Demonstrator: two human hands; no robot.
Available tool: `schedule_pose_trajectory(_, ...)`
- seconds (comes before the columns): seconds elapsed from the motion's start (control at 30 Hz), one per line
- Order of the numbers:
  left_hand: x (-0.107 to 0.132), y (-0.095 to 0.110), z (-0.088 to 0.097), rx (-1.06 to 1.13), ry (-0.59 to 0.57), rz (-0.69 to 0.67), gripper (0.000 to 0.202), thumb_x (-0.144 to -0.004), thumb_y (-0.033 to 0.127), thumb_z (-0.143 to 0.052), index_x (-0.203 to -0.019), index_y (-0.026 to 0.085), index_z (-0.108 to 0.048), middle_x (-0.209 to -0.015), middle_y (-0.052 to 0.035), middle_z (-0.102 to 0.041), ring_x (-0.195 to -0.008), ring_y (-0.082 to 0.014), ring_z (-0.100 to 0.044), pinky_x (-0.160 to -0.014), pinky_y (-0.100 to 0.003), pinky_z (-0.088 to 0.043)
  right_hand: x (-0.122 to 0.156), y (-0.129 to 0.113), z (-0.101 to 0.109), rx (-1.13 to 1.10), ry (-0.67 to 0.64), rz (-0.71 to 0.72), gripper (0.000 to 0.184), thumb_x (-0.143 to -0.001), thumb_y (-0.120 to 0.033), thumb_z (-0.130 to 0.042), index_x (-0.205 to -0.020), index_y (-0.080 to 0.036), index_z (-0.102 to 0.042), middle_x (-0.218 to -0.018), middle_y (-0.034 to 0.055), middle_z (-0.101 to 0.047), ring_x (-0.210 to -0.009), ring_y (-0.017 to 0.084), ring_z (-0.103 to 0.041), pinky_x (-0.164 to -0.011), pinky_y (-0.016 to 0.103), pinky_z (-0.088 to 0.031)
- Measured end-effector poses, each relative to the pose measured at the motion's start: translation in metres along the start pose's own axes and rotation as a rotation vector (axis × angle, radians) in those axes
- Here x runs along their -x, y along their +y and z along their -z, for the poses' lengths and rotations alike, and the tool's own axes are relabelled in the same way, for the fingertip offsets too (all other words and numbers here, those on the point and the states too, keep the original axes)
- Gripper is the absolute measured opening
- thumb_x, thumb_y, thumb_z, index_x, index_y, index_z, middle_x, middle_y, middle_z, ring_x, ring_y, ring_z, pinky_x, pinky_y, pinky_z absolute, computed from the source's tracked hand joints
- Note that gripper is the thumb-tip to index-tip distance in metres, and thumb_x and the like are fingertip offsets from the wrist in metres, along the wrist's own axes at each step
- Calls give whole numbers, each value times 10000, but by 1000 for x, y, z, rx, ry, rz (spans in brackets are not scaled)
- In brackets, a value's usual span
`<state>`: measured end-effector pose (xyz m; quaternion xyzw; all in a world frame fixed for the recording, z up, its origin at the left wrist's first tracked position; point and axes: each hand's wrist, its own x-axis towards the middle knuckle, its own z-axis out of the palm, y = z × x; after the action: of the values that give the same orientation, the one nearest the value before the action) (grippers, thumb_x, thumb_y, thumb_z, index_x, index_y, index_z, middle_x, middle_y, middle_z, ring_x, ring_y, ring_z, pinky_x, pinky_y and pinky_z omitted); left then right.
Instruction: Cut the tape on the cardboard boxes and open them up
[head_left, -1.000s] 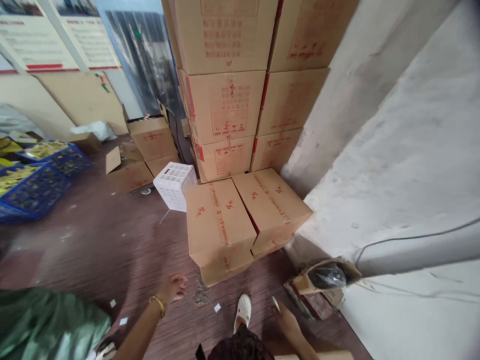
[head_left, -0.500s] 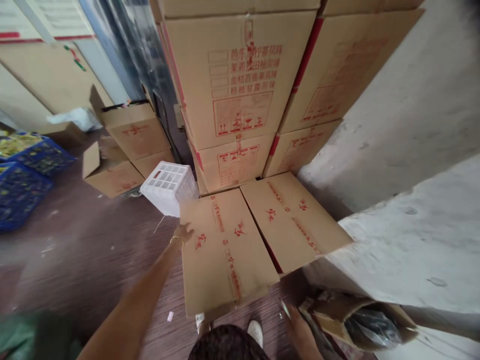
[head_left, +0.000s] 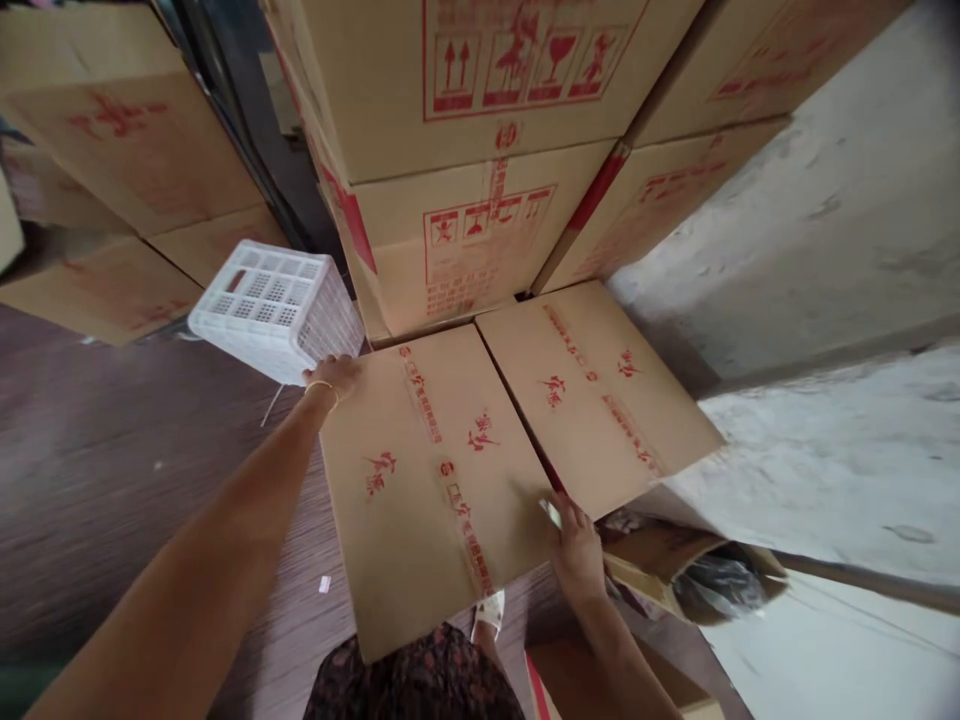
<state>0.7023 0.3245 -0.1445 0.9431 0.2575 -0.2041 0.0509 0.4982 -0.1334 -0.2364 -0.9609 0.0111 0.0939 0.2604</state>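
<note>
A sealed cardboard box (head_left: 427, 480) with red print lies flat in front of me, beside a second box (head_left: 600, 390) on its right. My left hand (head_left: 334, 375), with a gold bangle at the wrist, grips the far left corner of the near box. My right hand (head_left: 574, 540) presses on its near right edge and pinches a small pale object (head_left: 551, 513) whose kind I cannot tell.
A tall stack of printed cartons (head_left: 465, 150) rises just behind the two boxes. A white plastic crate (head_left: 274, 305) lies tilted at the left. More cartons (head_left: 127, 200) stand further left. A white wall (head_left: 825, 300) closes the right, with an open carton holding a dark bag (head_left: 712, 580) below it.
My view has moved closer and lower over the boxes. My left hand slid to the far left corner of the near box, and my right hand came up onto its near right edge.
</note>
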Motion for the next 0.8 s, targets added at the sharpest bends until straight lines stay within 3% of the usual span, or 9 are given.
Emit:
schedule_pose_trajectory(0.1, 37, -15, 1, -26, -15, 60, 480, -963, 469, -415, -1250, 131, -600, -1324, -189, -563, -1272, -394, -465, -1039, -635, -325, -17, -5, -1, 134, -73, -48, 505, -880, -124, -332, -1331, -55, -547, -1268, 220, -641, -1109, 316, -618, -950, 451, -506)
schedule_pose_trajectory(0.2, 92, -46, -9, -29, -41, 142, 566, -957, 562, -384, -1321, 169, -564, -1404, -183, -508, -1314, -412, -429, -1039, -661, -331, -8, 5, -2, 209, -83, 36, 505, -863, -90, -349, -1322, -51, -556, -1242, 209, -656, -1082, 302, -619, -957, 421, -492)
schedule_pose_trajectory(0.33, 168, -86, -40, -28, -73, 291, 566, -959, 567, -372, -1355, 205, -552, -1398, -179, -517, -1317, -394, -440, -1035, -633, -377, 22, 27, -2, 259, -94, 125, 479, -865, -108, -362, -1289, -61, -580, -1204, 206, -660, -1075, 315, -610, -961, 442, -483)
schedule_pose_trajectory(0.47, 224, -98, -75, -35, -73, 345, 640, -956, 539, -404, -1481, 175, -442, -1416, -188, -517, -1330, -379, -436, -1117, -635, -298, 35, 25, 7, 226, -103, 141, 492, -838, -129, -349, -1254, -37, -595, -1167, 231, -656, -1077, 347, -601, -962, 493, -482)
schedule_pose_trajectory(0.53, 239, -95, -86, -18, -38, 324, 649, -969, 478, -396, -1545, 180, -348, -1513, -178, -436, -1413, -371, -344, -1162, -650, -207, 24, -1, 15, 136, -88, 172, 486, -869, -172, -321, -1252, -43, -593, -1203, 230, -641, -1135, 345, -586, -1008, 493, -462)
schedule_pose_trajectory(0.6, 247, -90, -91, 7, 10, 261, 624, -978, 405, -380, -1560, 190, -321, -1580, -144, -365, -1467, -337, -261, -1195, -605, -168, 5, -46, 21, 13, -164, 196, 480, -916, -231, -288, -1265, -84, -584, -1200, 200, -649, -1137, 308, -604, -1000, 443, -475)
schedule_pose_trajectory(0.73, 247, -82, -86, 17, 54, 207, 534, -955, 330, -401, -1465, 185, -467, -1508, -116, -473, -1377, -316, -370, -1146, -480, -295, -31, -164, 21, -54, -633, 153, 418, -994, -447, -310, -1140, -209, -622, -943, 81, -720, -867, 230, -683, -785, 326, -514)
schedule_pose_trajectory(0.8, 242, -80, -79, 7, 22, 176, 483, -939, 315, -416, -1386, 179, -536, -1450, -127, -520, -1316, -322, -424, -1090, -462, -350, -40, -215, 14, -21, -721, 205, 413, -1005, -486, -343, -1108, -210, -632, -1020, 81, -727, -959, 224, -681, -824, 306, -494)
